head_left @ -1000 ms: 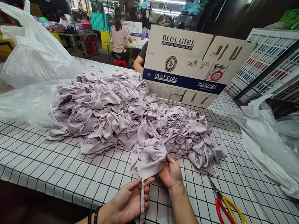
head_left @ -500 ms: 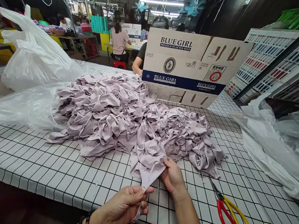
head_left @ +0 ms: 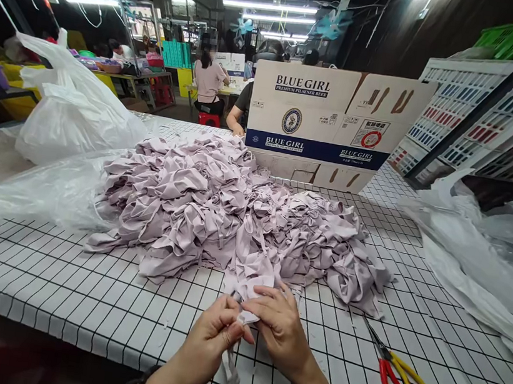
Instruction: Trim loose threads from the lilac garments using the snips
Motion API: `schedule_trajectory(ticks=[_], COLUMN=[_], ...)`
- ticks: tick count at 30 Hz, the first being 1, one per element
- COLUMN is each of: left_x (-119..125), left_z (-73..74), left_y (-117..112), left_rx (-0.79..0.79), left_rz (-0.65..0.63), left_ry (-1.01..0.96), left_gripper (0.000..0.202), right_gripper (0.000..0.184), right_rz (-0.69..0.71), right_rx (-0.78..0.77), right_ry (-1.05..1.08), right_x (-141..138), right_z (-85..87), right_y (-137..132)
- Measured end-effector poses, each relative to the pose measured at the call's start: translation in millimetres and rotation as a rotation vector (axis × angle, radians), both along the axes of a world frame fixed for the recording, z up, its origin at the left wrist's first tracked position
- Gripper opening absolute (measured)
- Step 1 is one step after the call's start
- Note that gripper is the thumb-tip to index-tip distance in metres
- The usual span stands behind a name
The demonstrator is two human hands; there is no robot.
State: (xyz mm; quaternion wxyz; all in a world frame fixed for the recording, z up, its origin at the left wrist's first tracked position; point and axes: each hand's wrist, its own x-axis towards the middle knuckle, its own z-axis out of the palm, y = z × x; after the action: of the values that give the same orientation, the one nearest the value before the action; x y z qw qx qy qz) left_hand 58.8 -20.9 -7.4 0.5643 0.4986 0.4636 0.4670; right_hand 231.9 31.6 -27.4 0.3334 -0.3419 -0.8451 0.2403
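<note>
I note a dark wall (head_left: 392, 43) at far right, fluorescent tubes (head_left: 269, 7) lit overhead in the far centre, white slatted crates (head_left: 446, 78) stacked right, a red stool (head_left: 208, 119) far off, and a grid-covered table (head_left: 118, 306) near.

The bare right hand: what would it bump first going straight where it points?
The right hand would probably meet crumpled pale lilac cloth, then maybe the bare left hand; depth is unclear.
</note>
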Motion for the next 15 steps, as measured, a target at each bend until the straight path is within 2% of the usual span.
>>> schedule_trajectory(ticks=[2, 4, 7, 9, 10, 12, 13, 15], left_x=[-1, 0, 5, 8, 10, 12, 13, 14], left_z=[2.5, 2.4, -1.5, -4.3, -5.4, -6.9, -7.6, -9.4], left_y=[6, 12, 20, 24, 26, 29, 30, 32], left_rx=[0.122, 0.161, 0.030, -0.060, -0.078, -0.085, -0.087, -0.098], left_rz=[0.085, 0.060, -0.074, -0.123, -0.125, -0.105, -0.094, -0.084], left_ry=[0.113, 0.117, -0.068, -0.194, -0.231, -0.262, -0.262, -0.250], left_gripper=[0.043, 0.043, 0.043, 0.043, 0.043, 0.042, 0.042, 0.043], right_gripper=[0.034, 0.030, 0.023, 0.023, 0.022, 0.028, 0.034, 0.039], right_rz=[-0.066, -0.094, -0.082, -0.090, -0.131, -0.323, -0.489, -0.815], right_rx=[0.032, 0.003, -0.076, -0.137, -0.181, -0.291, -0.355, -0.385], right_ry=[0.018, 0.018, -0.010, -0.039, -0.050, -0.066, -0.072, -0.164], right_x=[-5, -12, -19, -9, 3, 46, 74, 138], right_z=[-7.0, -8.9, -1.9, 4.3, 5.7, 2.5, -2.5, -17.2], right_y=[3, 3, -1, -3, -4, -6, -7, -13])
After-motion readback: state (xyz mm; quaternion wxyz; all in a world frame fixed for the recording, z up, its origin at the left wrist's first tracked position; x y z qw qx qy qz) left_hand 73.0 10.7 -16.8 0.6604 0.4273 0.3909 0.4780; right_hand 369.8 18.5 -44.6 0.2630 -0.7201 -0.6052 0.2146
